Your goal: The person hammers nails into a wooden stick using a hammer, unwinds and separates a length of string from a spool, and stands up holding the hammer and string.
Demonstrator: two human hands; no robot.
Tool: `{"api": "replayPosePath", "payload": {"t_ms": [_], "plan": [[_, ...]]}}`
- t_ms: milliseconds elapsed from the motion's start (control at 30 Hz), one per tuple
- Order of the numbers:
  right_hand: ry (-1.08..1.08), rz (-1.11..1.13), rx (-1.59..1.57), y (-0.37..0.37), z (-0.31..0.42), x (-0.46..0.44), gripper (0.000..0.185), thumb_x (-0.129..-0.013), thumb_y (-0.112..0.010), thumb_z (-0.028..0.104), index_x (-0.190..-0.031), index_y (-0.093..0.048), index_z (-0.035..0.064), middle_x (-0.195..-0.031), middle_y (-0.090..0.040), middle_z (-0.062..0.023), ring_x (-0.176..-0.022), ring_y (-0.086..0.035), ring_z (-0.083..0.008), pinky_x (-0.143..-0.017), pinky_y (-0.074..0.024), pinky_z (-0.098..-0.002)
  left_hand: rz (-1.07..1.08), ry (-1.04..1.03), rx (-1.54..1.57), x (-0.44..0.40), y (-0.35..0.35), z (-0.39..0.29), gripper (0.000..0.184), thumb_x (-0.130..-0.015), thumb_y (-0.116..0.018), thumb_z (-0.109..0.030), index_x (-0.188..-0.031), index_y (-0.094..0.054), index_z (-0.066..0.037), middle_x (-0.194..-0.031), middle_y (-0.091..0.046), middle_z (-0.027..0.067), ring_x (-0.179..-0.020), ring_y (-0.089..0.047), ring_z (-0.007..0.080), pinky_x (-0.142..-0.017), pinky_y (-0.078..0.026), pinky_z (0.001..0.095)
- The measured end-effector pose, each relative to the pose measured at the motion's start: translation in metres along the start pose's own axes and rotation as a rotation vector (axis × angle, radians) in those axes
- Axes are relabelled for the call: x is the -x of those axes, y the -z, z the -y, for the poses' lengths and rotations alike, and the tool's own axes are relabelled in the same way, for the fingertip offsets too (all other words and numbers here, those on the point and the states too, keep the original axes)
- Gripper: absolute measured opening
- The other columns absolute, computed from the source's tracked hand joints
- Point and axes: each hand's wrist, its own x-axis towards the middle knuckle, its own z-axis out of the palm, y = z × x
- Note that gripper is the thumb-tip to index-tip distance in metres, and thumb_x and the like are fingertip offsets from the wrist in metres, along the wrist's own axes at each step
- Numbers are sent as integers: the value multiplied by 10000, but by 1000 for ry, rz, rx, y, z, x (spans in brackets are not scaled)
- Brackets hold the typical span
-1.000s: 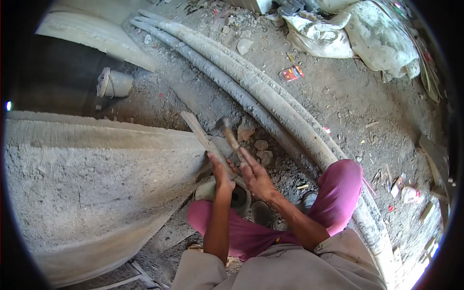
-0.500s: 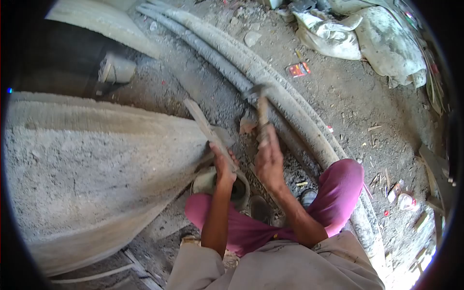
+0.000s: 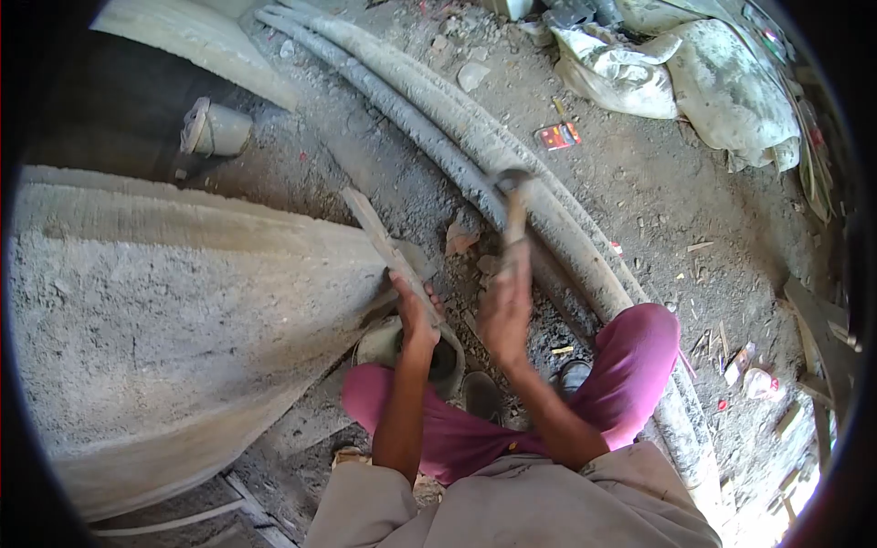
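Note:
My left hand is wrapped round a narrow wooden strip, which slants up and to the left beside the big concrete piece. Under that hand, between my knees, sits a round bucket-like container, partly hidden by my forearm. My right hand grips the wooden handle of a hammer. The hammer's head is raised, apart from the strip, and appears in front of the long pipes. Motion smears the right hand and the hammer somewhat.
Long dusty pipes curve across the ground to my right. A whitish bucket lies tipped near the dark opening. White sacks lie at the upper right, with a red packet nearby. Wood scraps lie at the far right.
The hammer in my right hand has swung slightly to the right, and its head is turned differently. My left hand and the wooden strip stay nearly in place. The view has shifted slightly.

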Motion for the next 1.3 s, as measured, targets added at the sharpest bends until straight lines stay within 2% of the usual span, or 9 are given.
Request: {"api": "replayPosePath", "payload": {"t_ms": [100, 333, 467, 533, 633, 733, 800, 1133, 1300], "plan": [[557, 354, 771, 21, -65, 11, 511, -1034, -417, 259, -1500, -265, 116, -688, -427, 69, -514, -359, -3, -449, -332, -177, -31, 25, -65, 2, 5, 4, 630, -919, -307, -712, -967, -479, -107, -679, -453, 3, -532, -428, 134, -462, -374, 278], [-122, 45, 212, 5, 8, 6, 482, -1037, -394, 238, -1486, -314, 83, -1207, -567, -122, -746, -545, -105, -702, -488, -249, 22, -22, -10, 2, 4, 0, 645, -930, -305, -699, -989, -480, -81, -672, -462, 8, -533, -440, 127, -482, -393, 276], [481, 213, 859, 11, -37, 21, 515, -1033, -359, 237, -1507, -246, 69, -1375, -488, -176, -1133, -561, -217, -951, -445, -318, -2, 4, -22, 0, 4, 6, 638, -931, -301, -697, -967, -484, -86, -676, -469, 8, -536, -446, 126, -483, -402, 282], [-241, 392, 387, 3, -10, 26, 494, -1033, -399, 219, -1502, -285, 114, -752, -512, 26, -551, -434, -35, -494, -399, -208, 18, -25, -45, -1, 0, 0, 631, -932, -304, -694, -968, -484, -90, -680, -473, 8, -546, -451, 123, -486, -401, 283], [-63, 219, 299, -3, 11, 13, 495, -1035, -405, 231, -1509, -279, 173, -671, -401, 79, -480, -347, -21, -414, -306, -184, 22, -12, 0, -4, -2, -1, 616, -939, -305, -683, -989, -478, -94, -689, -473, 6, -556, -454, 118, -489, -401, 283], [-123, 73, 30, 1, 13, 17, 496, -1037, -393, 231, -1514, -269, 167, -770, -514, 38, -540, -446, -62, -481, -411, -220, 37, -4, 12, 6, -1, -2, 601, -944, -303, -675, -961, -471, -98, -689, -469, 3, -556, -449, 119, -489, -398, 284], [99, 313, 621, 5, -32, 22, 540, -1042, -353, 251, -1507, -198, 24, -1331, -522, -154, -1089, -544, -235, -991, -407, -356, -11, -23, -20, 6, -4, -1, 589, -946, -308, -671, -951, -463, -103, -692, -467, 1, -563, -447, 117, -493, -399, 285], [-78, -43, 89, -7, 13, 16, 500, -1043, -377, 258, -1508, -259, 116, -1238, -579, -138, -1036, -565, -210, -881, -477, -300, -2, 18, 20, -1, 1, 1, 642, -908, -329, -723, -1013, -466, -105, -686, -467, -7, -537, -435, 118, -477, -383, 260], [133, 360, 642, 19, -35, 7, 510, -1031, -385, 213, -1498, -252, 56, -1369, -513, -173, -1218, -519, -271, -1027, -385, -363, -1, 4, -17, -4, 2, 3, 622, -917, -334, -709, -995, -472, -108, -679, -464, -5, -526, -434, 118, -457, -378, 260]]}}
